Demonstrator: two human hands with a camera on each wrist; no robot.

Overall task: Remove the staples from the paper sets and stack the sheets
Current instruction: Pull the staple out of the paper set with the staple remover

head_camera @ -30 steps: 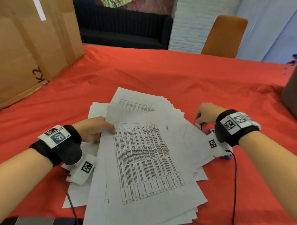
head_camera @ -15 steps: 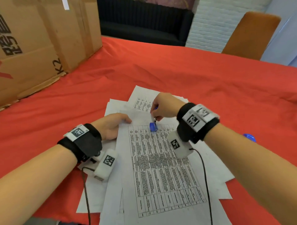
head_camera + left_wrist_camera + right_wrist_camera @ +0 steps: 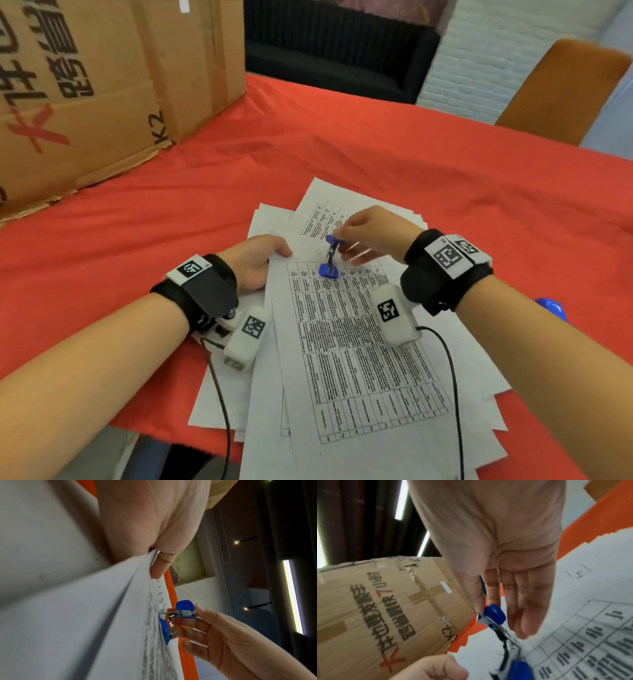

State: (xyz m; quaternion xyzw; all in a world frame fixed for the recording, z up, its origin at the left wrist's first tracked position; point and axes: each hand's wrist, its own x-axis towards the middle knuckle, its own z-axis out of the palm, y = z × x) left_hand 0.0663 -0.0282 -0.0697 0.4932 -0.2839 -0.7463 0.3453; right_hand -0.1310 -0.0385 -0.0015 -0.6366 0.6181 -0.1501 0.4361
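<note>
A loose pile of white sheets (image 3: 359, 359) lies on the red tablecloth, with a printed table page on top. My left hand (image 3: 260, 260) holds the top set at its upper left corner, thumb (image 3: 159, 568) on top of the sheets' edge. My right hand (image 3: 363, 236) pinches the upper blue handle of a staple remover (image 3: 329, 257) between thumb and index finger, the other fingers straight. The remover (image 3: 494, 615) stands spread open, its lower blue handle resting on the page near the top edge. No staple can be made out.
A large cardboard box (image 3: 102, 85) stands at the back left of the table. A small blue object (image 3: 549, 306) peeks out behind my right forearm. An orange chair (image 3: 561, 89) is at the far right edge. Bare red cloth (image 3: 411, 154) stretches beyond the pile.
My right hand came from the pile's right side to the top of the printed page with the staple remover, then rose a little as the remover spread open. The left hand stayed on the corner.
</note>
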